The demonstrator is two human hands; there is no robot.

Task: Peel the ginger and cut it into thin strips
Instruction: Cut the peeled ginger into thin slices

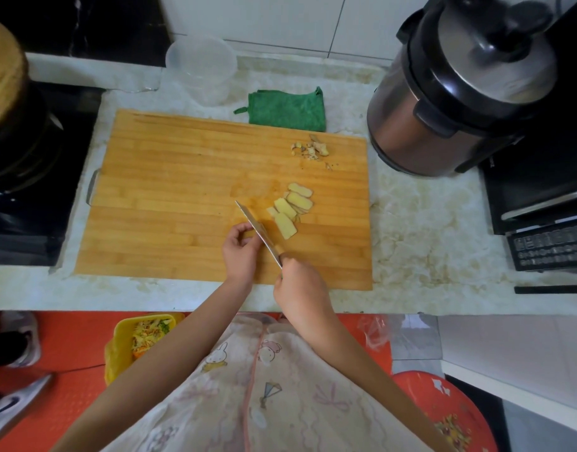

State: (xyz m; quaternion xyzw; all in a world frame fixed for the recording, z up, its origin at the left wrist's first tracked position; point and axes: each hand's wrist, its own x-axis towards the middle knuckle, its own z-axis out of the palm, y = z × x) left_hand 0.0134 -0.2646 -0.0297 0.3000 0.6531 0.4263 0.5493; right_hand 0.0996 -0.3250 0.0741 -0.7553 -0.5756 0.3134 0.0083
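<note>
Now your right hand point(300, 288) grips the knife point(259, 231); your left hand point(241, 249) curls beside its blade, and I cannot tell if it holds anything; ginger slices point(292, 207) lie just beside.

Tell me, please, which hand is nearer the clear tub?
Left. The left hand is in front and slightly right of the tub; the right hand, holding the knife, is further right and further away.

A green cloth point(288, 109), a clear tub point(200, 70) and a pressure cooker point(443, 102) are set along the back of the counter point(411, 223).
</note>
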